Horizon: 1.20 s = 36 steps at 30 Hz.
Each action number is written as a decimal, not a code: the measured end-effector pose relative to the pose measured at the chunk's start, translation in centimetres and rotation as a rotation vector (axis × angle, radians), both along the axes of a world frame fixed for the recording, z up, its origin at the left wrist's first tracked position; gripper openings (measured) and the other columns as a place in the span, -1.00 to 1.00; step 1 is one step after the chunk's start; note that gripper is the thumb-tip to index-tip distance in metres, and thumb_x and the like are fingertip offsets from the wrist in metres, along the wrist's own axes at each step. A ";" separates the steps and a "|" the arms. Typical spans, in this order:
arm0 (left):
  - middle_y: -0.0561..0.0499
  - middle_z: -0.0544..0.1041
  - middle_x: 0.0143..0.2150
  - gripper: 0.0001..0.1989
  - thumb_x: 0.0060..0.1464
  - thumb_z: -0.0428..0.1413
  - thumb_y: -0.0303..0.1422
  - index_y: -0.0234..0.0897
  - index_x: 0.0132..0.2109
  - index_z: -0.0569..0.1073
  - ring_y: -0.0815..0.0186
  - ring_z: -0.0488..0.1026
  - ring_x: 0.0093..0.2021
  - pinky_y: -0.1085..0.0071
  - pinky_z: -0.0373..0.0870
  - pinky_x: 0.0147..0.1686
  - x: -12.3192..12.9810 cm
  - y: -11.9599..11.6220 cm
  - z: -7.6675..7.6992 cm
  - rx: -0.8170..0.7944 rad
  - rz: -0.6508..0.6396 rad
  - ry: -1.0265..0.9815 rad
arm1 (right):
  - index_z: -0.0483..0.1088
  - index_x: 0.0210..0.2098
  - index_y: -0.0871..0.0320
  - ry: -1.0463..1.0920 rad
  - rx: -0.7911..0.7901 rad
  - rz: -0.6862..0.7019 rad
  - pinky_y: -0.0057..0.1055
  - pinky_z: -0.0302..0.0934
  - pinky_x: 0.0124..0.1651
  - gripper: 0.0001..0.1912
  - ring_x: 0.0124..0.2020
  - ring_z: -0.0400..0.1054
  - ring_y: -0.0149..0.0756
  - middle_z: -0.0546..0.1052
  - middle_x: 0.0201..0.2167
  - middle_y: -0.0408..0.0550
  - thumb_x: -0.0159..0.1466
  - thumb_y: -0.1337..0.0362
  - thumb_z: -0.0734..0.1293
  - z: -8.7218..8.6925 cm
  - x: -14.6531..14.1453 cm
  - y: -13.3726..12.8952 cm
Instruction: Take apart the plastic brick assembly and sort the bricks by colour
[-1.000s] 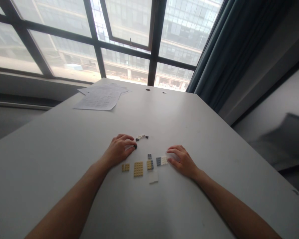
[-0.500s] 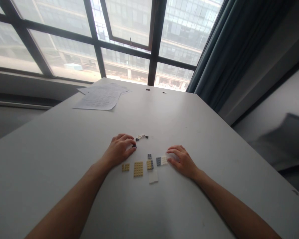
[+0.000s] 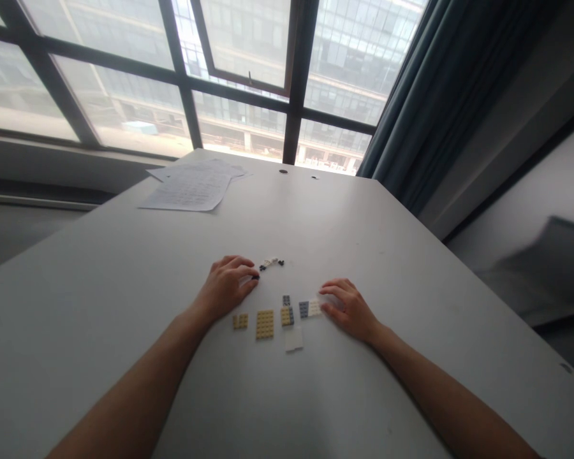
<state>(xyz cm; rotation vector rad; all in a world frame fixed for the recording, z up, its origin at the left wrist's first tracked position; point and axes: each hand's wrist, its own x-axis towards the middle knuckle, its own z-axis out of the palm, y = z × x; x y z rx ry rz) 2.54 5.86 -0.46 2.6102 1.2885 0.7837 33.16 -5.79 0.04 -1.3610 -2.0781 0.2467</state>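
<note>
My left hand (image 3: 227, 284) rests on the white table with a small black piece (image 3: 255, 276) between its fingertips. Just beyond those fingertips lie small white and black pieces (image 3: 270, 262). My right hand (image 3: 348, 307) lies with thumb and fingers apart, beside a white studded plate (image 3: 314, 307) that adjoins a grey one (image 3: 303, 309). Between the hands are a large tan plate (image 3: 264, 324), small tan pieces (image 3: 240, 321), a tan piece (image 3: 286, 316) against dark grey, a small grey piece (image 3: 286, 299) and a smooth white piece (image 3: 294, 339).
Printed papers (image 3: 189, 188) lie at the far left of the white table (image 3: 363, 236). Behind the table stand a large window and, to its right, a dark curtain (image 3: 411, 121). A round hole (image 3: 283, 171) shows near the far edge.
My left hand has shifted very slightly up and to the left with the black piece. My right hand looks still.
</note>
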 end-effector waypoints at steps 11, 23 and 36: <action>-0.01 0.59 -0.24 -0.79 0.06 0.12 -0.16 -0.07 -0.32 0.62 0.14 0.39 -0.11 0.13 0.17 0.00 0.2 0.1 0.5 -0.008 -0.021 -0.022 | 0.43 -0.13 0.08 0.010 -0.004 0.002 -0.12 0.18 0.08 -0.79 -0.03 0.30 -0.17 0.48 -0.10 0.01 0.22 0.29 0.32 0.1 -0.1 0.0; -0.05 0.53 -0.09 -0.68 0.19 -0.05 -0.31 -0.13 0.02 0.48 0.16 0.35 -0.05 0.18 0.22 0.01 1.6 -1.1 0.9 0.028 -0.012 -0.076 | 0.46 -0.16 0.08 0.011 -0.023 -0.015 -0.12 0.20 0.07 -0.80 -0.03 0.33 -0.17 0.50 -0.11 0.00 0.20 0.31 0.35 0.5 -0.4 1.4; -0.04 0.54 -0.18 -0.77 0.15 0.00 -0.29 -0.17 -0.21 0.55 0.17 0.37 -0.07 0.21 0.23 -0.01 0.7 -0.7 0.4 0.115 0.124 -0.133 | 0.55 -0.28 0.04 -0.071 -0.071 0.061 -0.26 0.21 0.02 -0.89 -0.12 0.38 -0.24 0.56 -0.22 -0.08 0.18 0.33 0.40 1.1 -8.9 8.7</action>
